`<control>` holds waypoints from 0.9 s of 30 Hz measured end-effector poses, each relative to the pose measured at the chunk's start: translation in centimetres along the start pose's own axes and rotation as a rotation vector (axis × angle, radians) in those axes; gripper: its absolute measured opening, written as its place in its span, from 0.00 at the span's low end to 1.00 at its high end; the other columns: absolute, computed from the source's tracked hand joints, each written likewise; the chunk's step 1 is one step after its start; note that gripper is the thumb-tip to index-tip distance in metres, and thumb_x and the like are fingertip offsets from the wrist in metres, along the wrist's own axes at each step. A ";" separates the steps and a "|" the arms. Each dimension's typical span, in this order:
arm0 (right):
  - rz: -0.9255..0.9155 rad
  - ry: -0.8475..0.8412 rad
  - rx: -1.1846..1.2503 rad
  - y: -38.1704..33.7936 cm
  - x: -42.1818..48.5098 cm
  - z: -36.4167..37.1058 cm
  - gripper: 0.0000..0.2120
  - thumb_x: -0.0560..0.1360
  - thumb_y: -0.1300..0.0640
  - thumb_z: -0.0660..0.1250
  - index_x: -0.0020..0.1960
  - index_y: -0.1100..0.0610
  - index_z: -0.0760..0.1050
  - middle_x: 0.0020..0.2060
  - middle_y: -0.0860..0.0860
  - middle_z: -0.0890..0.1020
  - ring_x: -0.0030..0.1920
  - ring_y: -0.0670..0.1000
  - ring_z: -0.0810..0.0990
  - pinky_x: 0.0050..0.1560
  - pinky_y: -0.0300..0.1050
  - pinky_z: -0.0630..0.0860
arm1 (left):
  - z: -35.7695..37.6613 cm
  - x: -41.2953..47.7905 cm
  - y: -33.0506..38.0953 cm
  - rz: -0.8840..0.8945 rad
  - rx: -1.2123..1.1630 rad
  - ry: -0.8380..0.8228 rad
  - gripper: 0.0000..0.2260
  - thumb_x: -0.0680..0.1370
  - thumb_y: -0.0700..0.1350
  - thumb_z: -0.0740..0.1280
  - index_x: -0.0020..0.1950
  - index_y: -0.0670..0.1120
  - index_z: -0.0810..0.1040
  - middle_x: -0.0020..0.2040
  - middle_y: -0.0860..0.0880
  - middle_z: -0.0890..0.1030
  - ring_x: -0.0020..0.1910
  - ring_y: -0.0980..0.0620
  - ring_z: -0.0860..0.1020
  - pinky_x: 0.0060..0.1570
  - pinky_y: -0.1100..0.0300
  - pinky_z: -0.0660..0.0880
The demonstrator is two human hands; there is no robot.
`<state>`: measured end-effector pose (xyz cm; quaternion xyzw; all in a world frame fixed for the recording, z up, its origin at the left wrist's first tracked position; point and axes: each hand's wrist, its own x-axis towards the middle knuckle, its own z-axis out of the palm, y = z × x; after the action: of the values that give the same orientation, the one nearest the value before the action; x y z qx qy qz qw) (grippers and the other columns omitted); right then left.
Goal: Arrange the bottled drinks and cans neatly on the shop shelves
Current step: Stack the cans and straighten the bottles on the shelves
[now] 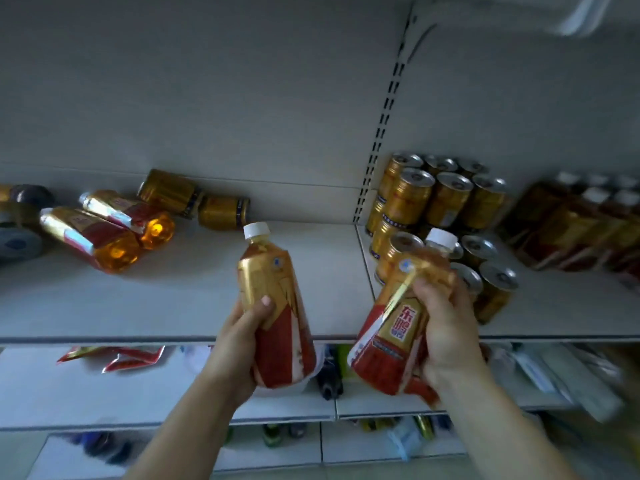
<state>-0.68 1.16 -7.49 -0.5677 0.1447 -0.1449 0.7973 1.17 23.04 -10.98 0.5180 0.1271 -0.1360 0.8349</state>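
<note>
Holding one drink in each hand, the person stands at the front edge of the shelf (173,299). The left hand (235,344) wraps the lower half of a gold-and-red bottle (273,282), thumb across the label, white cap pointing up and away. The right hand (446,330) grips a second bottle (398,327) of the same kind around its upper body, and that one leans to the right. Both bottles hang over the front edge, not yet set down.

From here they look full, so I'd judge them fairly heavy for one hand. The plastic wall should give a little under a squeeze and the glossy sleeve looks slick. A hold around the middle of the body seems safer than one at the cap or neck. Tall on a small base, they would likely tip if put down carelessly.

Further in, toward the left end of the shelf, two matching bottles (104,237) lie on their sides, bottoms facing out. Behind them, against the back edge, two gold cans (194,202) also lie flat. Beyond the shelf's right end, on the next section, more gold cans (446,199) stand upright in a block reaching the back edge. Past these, toward the far right, upright bottles (571,223) stand in rows, too blurred to count.
</note>
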 end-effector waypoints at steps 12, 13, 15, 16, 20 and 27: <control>0.287 0.195 0.304 -8.2 -1.4 -23.1 0.18 0.68 0.44 0.66 0.47 0.58 0.76 0.32 0.57 0.81 0.31 0.55 0.81 0.38 0.47 0.78 | 22.5 -5.4 -10.5 -0.229 0.102 -0.271 0.22 0.70 0.57 0.63 0.57 0.45 0.76 0.46 0.38 0.84 0.48 0.38 0.81 0.52 0.43 0.77; 0.264 0.219 0.317 -9.1 -1.4 -25.5 0.16 0.72 0.45 0.64 0.47 0.58 0.75 0.31 0.56 0.81 0.29 0.54 0.81 0.37 0.46 0.78 | 24.9 -5.8 -11.7 -0.230 0.124 -0.286 0.23 0.69 0.58 0.64 0.58 0.46 0.76 0.48 0.38 0.84 0.49 0.38 0.81 0.51 0.43 0.77; 0.212 0.281 0.331 -10.9 -1.4 -29.9 0.15 0.76 0.45 0.62 0.46 0.57 0.75 0.29 0.55 0.82 0.28 0.52 0.81 0.37 0.46 0.77 | 29.5 -6.5 -14.0 -0.242 0.149 -0.331 0.22 0.70 0.58 0.64 0.58 0.45 0.76 0.48 0.38 0.84 0.48 0.39 0.82 0.49 0.45 0.78; 0.187 0.305 0.336 -11.8 -1.3 -32.0 0.15 0.77 0.45 0.62 0.48 0.57 0.75 0.30 0.55 0.82 0.29 0.52 0.82 0.38 0.47 0.77 | 31.5 -6.7 -15.1 -0.260 0.150 -0.355 0.21 0.72 0.57 0.64 0.57 0.44 0.76 0.47 0.37 0.84 0.45 0.40 0.82 0.47 0.46 0.79; 0.070 0.461 0.243 -14.3 -0.2 -38.1 0.18 0.75 0.48 0.67 0.62 0.57 0.73 0.40 0.57 0.83 0.35 0.54 0.84 0.37 0.48 0.79 | 37.7 -6.4 -18.2 -0.264 0.181 -0.372 0.31 0.65 0.58 0.69 0.64 0.45 0.74 0.51 0.39 0.83 0.45 0.42 0.83 0.40 0.50 0.80; -0.130 0.499 -0.076 -16.7 4.9 -42.9 0.20 0.73 0.55 0.72 0.62 0.50 0.69 0.50 0.55 0.80 0.46 0.55 0.83 0.43 0.51 0.80 | 44.6 -2.7 -20.2 -0.025 0.318 -0.290 0.14 0.75 0.46 0.69 0.58 0.54 0.70 0.49 0.47 0.81 0.44 0.47 0.81 0.39 0.54 0.77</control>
<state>-14.27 -43.10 -5.46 -0.5519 0.3055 -0.3259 0.7042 -5.46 -25.41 -7.59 0.6167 -0.0109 -0.2376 0.7504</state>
